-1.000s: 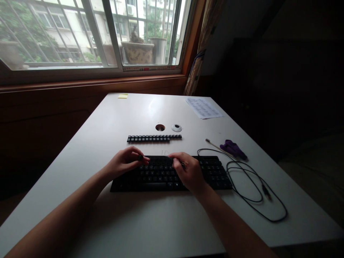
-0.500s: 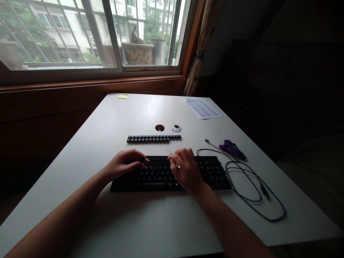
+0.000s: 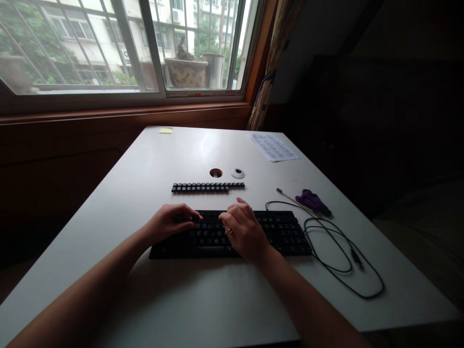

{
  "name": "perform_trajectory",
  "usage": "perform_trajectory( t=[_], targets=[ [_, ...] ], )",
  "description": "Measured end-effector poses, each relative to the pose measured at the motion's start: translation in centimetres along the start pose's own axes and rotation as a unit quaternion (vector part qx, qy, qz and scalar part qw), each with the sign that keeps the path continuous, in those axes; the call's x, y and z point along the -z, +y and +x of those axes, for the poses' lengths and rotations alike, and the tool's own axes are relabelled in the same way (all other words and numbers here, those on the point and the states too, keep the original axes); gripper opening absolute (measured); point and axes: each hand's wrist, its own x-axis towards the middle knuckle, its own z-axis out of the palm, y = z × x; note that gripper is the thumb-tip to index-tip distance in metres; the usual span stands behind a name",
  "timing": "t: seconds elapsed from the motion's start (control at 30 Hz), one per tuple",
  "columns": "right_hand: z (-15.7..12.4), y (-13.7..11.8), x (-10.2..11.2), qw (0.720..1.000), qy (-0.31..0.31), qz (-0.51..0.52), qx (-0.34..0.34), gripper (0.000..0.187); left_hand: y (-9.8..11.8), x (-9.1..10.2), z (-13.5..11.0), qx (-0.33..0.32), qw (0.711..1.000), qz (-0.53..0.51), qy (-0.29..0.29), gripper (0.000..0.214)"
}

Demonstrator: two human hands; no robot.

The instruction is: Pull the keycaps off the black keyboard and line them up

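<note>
A black keyboard [image 3: 286, 234] lies on the white table beneath both my hands. Thumb and fingers of my left hand [image 3: 176, 217] pinch a small black keycap [image 3: 196, 218] above the upper left of the keyboard. My right hand [image 3: 244, 229] is curled over the middle keys, closed round a thin wire keycap puller [image 3: 229, 232]. Only a bit of its silvery wire shows below the fingers; the rest is hidden. Beyond the keyboard, loose black keycaps [image 3: 199, 187] stand lined up in two rows.
A black cable [image 3: 328, 265] coils on the right, near a purple cloth [image 3: 312, 201] and a thin stick-like brush [image 3: 290, 197]. Behind the keycap rows are a round table hole [image 3: 216, 173] and its white cover [image 3: 238, 173]. Papers [image 3: 273, 147] and a yellow note [image 3: 166, 130] lie farther back.
My right hand has shifted slightly left and turned, so the puller's wire, earlier pointing up and away, now shows below the fingers. My left hand has moved very little, still pinching the keycap.
</note>
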Motion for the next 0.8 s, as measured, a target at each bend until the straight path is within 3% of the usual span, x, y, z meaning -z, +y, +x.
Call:
perform_trajectory(
  t=[0.17,0.43,0.8],
  targets=[
    [-0.3,0.0,-0.9,0.999,-0.011,0.021,0.023,0.029,0.0,0.0,0.0,-0.012,0.996,0.093,0.01,0.022],
    [-0.3,-0.9,-1.6,0.999,0.01,0.042,0.016,0.016,0.8,-0.5,0.1,-0.021,0.993,0.117,0.0,0.018],
    [-0.1,-1.3,-1.5,0.994,0.042,0.098,0.01,0.021,0.9,-1.2,0.1,-0.053,0.984,0.172,-0.003,0.017]
  ],
)
